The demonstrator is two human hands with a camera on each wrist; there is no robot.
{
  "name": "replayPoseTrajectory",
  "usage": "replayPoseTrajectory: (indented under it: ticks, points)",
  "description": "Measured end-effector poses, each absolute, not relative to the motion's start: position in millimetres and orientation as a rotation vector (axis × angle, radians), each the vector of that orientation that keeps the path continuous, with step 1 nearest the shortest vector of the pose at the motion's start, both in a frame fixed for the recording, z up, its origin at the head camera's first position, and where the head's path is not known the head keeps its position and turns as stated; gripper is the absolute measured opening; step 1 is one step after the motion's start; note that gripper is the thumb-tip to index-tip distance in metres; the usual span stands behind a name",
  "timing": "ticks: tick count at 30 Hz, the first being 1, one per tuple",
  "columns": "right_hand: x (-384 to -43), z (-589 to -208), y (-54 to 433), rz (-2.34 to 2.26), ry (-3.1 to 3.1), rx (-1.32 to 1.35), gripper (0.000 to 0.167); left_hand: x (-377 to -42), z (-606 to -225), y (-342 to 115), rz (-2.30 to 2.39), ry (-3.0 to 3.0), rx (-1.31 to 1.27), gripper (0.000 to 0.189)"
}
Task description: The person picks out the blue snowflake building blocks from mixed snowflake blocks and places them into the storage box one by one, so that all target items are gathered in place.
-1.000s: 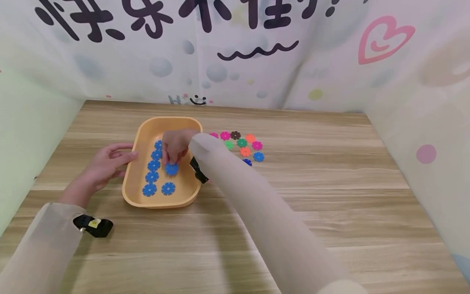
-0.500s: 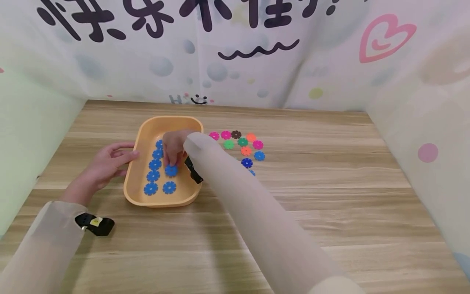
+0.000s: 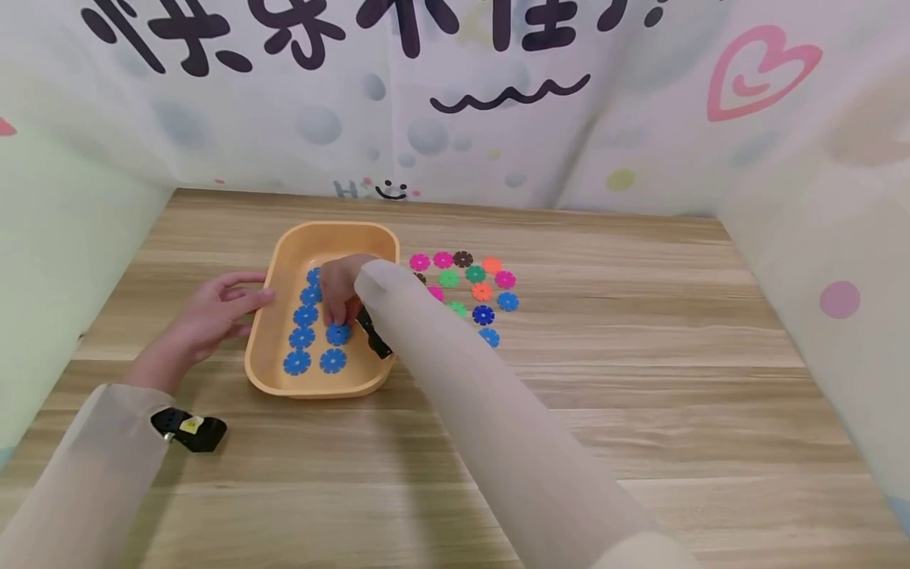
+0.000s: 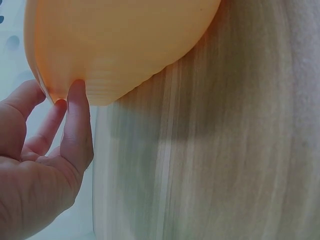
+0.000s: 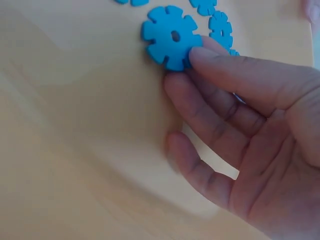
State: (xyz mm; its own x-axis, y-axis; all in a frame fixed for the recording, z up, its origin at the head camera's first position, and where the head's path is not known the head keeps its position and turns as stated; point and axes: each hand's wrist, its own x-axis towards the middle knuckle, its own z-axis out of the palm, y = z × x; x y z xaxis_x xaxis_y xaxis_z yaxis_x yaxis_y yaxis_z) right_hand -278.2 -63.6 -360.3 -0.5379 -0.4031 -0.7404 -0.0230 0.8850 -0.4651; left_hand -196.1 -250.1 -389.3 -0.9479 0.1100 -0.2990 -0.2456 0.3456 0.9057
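Observation:
In the head view, my right hand (image 3: pixel 341 286) reaches into the orange plastic tray (image 3: pixel 313 393). Between thumb and fingers it pinches a blue notched snowflake disc (image 5: pixel 161 46), seen closely in the right wrist view. Just in front of this disc lies another blue disc (image 3: pixel 332 360) on the tray floor. To their left runs a column of several blue discs (image 3: pixel 302 337), its far end partly behind the right hand. My left hand (image 3: pixel 213 316) holds the tray's left rim, thumb on one side of the wall and fingers on the other, as the left wrist view shows.
Right of the tray, loose discs in pink, brown, green, orange and blue lie on the wooden table (image 3: pixel 640 332), among them a dark blue disc (image 3: pixel 483 314). My right sleeve (image 3: pixel 483 395) hides some. A printed cloth (image 3: pixel 498 150) stands behind the table.
The pinched blue disc has come slightly nearer the disc in front of it. My left hand stays on the tray rim. The whole head view has shifted a little.

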Motion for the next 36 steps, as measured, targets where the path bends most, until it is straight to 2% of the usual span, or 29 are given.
replayPoseTrajectory:
  ticks: [20, 27, 31, 36]
  points:
    - [-277, -353, -56, -0.49, 2.142, -0.308, 0.009, -201, -384, -245, 1.637, 2.3, -0.104, 0.067]
    - [-275, -348, -55, -0.554, 2.15, -0.27, 0.014, -201, -382, -244, 1.633, 2.299, -0.105, 0.067]
    - [-275, -337, -57, -0.522, 2.179, -0.345, 0.012, -198, -382, -245, 1.654, 2.283, -0.092, 0.063]
    - [-276, -318, -56, -0.355, 2.222, -0.618, 0.01, -194, -385, -249, 1.68, 2.261, -0.074, 0.059]
